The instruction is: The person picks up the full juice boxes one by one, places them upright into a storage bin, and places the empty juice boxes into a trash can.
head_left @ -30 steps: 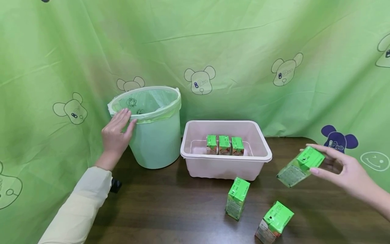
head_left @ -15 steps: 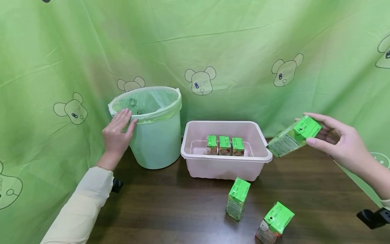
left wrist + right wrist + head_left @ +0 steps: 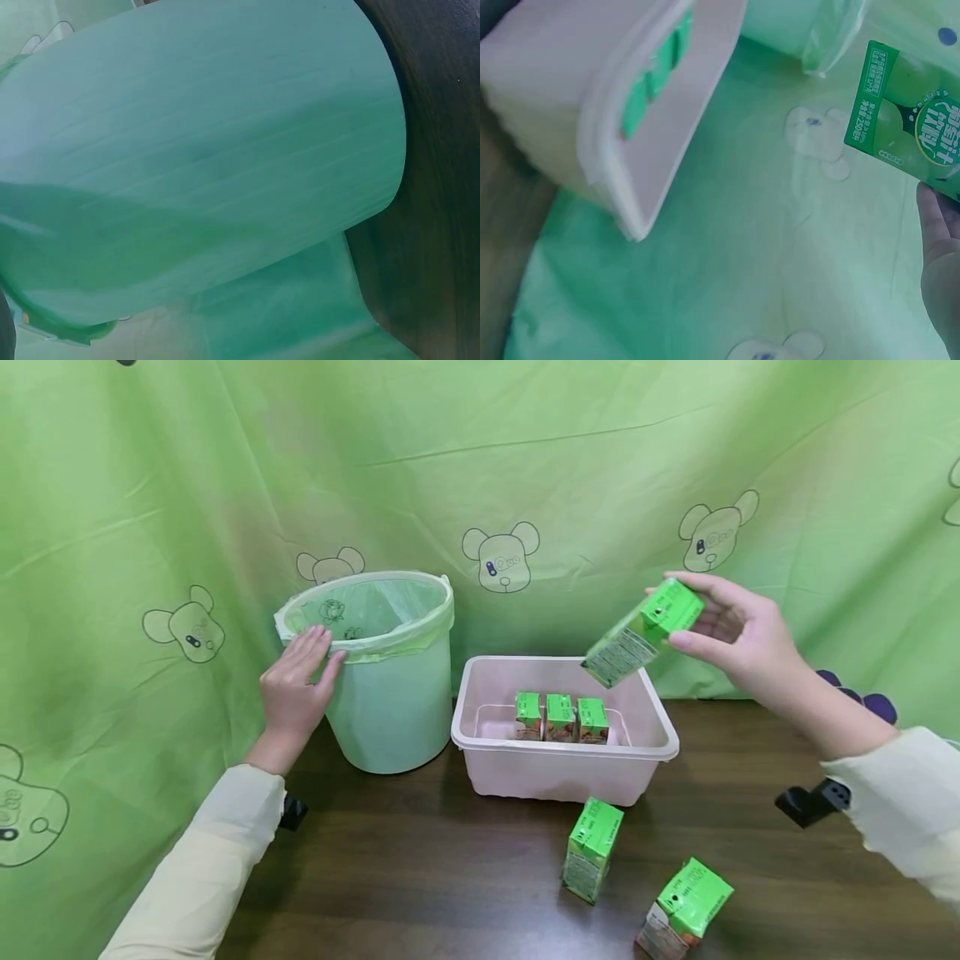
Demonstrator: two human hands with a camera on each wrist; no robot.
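A green juice box (image 3: 643, 631) is pinched between the thumb and fingers of my right hand (image 3: 738, 631), tilted, in the air over the back right of a pale pink plastic bin (image 3: 555, 770). The right wrist view shows the same juice box (image 3: 915, 120) with fruit juice lettering on its side. Three juice boxes (image 3: 559, 717) stand in a row inside the bin. My left hand (image 3: 300, 681) rests with extended fingers on the near left rim of a mint-green trash can (image 3: 390, 710); in the left wrist view the can's wall (image 3: 195, 150) fills most of the picture.
Two more juice boxes, one (image 3: 592, 850) just in front of the bin and another (image 3: 684, 906) nearer the front right, stand on the dark wooden table (image 3: 420, 877). The trash can has a thin liner (image 3: 375, 647) folded over its rim. A green printed curtain (image 3: 585, 468) hangs behind.
My right hand has lifted the juice box and carried it leftward, from right of the pink bin to above it. The left hand stays on the trash can's rim.
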